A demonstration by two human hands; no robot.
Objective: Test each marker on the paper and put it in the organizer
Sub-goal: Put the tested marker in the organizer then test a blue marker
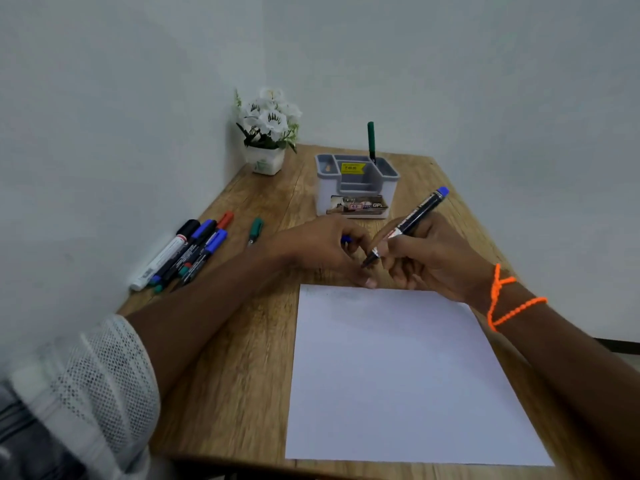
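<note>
Here the right hand [429, 258] grips 1 blue marker [408, 225] above the paper's [398, 375] far edge; the left hand [322, 247] pinches its blue cap [346, 239]. 1 green marker [371, 142] stands in the organizer [356, 185].

Head view (wide), down over table [242, 375]

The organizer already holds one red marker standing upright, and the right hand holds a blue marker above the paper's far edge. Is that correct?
Not quite. In the head view the marker standing upright in the organizer is green, not red. The rest stands: the right hand holds a blue marker above the far edge of the paper.
</note>
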